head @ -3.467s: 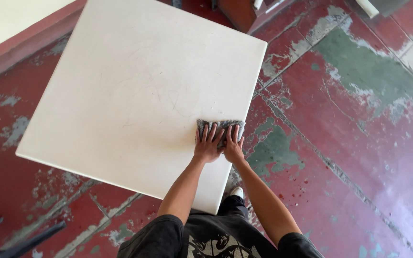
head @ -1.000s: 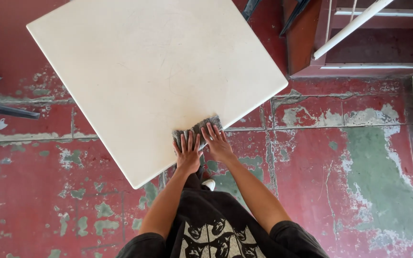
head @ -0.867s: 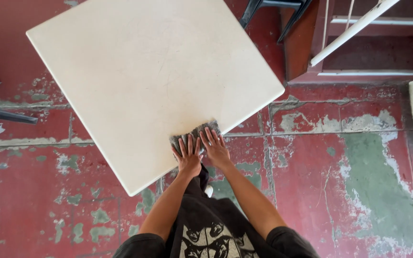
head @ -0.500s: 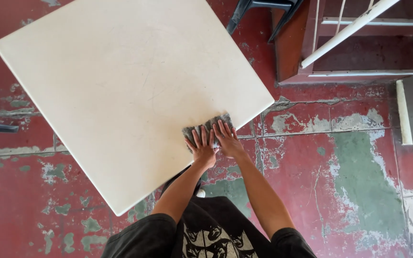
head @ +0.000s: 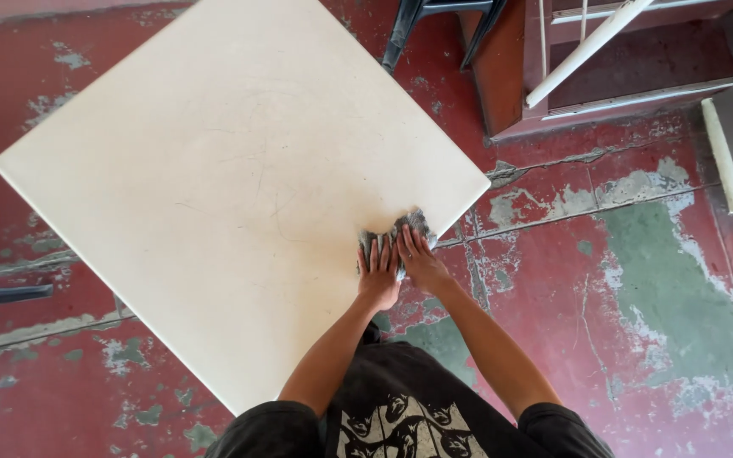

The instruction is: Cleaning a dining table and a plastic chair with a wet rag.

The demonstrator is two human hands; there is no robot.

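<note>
Hands (head: 400,263) lie flat, fingers spread, pressing our grey rag (head: 396,233) at the desk (head: 214,187) edge. Wiping looks underway there; how much of the desk is done, we cannot tell.

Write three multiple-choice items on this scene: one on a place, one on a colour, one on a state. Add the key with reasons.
1. Where does the cloth lie on the table?
A. centre
B. near its edge
C. under it

2. What colour is the floor mostly?
A. red
B. blue
C. yellow

3. How are the left hand and right hand placed?
A. lifted clear
B. both pressed flat on the cloth
C. one gripping a chair

Key: B, the cloth sits beside the table's near edge; A, worn red paint with green patches; B, both palms are down with fingers spread over it.
</note>
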